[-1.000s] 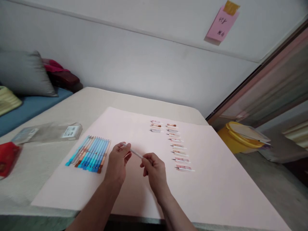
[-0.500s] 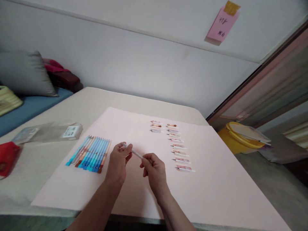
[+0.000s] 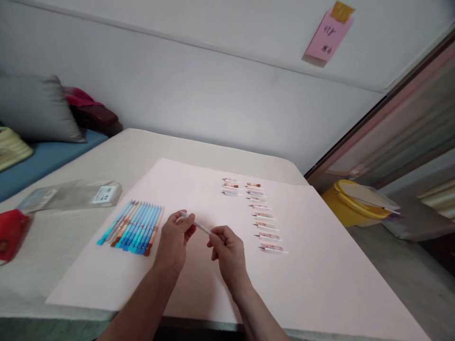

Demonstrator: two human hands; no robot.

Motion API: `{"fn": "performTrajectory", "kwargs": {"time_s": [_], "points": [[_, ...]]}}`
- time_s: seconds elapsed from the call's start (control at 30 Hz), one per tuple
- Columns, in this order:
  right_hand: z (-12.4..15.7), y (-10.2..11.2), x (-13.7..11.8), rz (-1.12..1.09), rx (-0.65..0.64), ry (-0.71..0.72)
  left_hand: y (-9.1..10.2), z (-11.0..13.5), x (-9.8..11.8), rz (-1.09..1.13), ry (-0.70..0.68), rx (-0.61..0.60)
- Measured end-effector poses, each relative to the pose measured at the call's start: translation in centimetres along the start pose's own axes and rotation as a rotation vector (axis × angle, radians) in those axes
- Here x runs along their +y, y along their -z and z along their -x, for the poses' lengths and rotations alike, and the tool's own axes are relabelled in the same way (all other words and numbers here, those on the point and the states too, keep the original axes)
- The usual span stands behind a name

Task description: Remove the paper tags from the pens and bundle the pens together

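Observation:
A slim white pen (image 3: 203, 228) slants between my two hands above the pink sheet (image 3: 206, 293). My left hand (image 3: 177, 234) pinches its upper left end between thumb and fingers. The other end is in the closed fingers of my right hand (image 3: 227, 248), which partly hide it. To the left of my left hand lies a close row of blue, grey and brown pens (image 3: 133, 227). Right of my right hand, short patterned pen pieces with thin dark-tipped refills (image 3: 270, 236) lie in a column. A shorter column of similar pieces (image 3: 230, 186) lies farther back.
On the pale tabletop (image 3: 142, 151) at left lie a clear plastic packet (image 3: 74, 198) and a red object (image 3: 12, 234). A grey cushion (image 3: 37, 111) rests on a blue seat. A yellow bucket (image 3: 355, 203) stands beyond the table's right edge. Behind is a white wall.

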State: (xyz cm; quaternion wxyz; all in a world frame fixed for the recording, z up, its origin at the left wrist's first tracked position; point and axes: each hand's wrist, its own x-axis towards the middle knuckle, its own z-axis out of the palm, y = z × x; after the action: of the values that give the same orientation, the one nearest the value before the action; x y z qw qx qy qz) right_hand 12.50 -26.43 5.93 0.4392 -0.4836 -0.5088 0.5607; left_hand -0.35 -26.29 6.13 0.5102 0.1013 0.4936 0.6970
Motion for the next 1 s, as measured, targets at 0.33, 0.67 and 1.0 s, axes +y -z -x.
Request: {"fn": "performTrajectory", "kwargs": {"time_s": [0.33, 0.67, 1.0], "points": [[-0.28, 0.45, -0.27, -0.078, -0.021, -0.065, 0.02, 0.18, 0.25, 0.031, -0.004, -0.102], [-0.26, 0.43, -0.55, -0.104, -0.049, -0.087, 0.09, -0.06, 0.23, -0.008, -0.045, -0.073], [-0.41, 0.71, 0.29, -0.292, -0.093, -0.202, -0.26, 0.48, 0.49, 0.012, -0.052, -0.093]]}}
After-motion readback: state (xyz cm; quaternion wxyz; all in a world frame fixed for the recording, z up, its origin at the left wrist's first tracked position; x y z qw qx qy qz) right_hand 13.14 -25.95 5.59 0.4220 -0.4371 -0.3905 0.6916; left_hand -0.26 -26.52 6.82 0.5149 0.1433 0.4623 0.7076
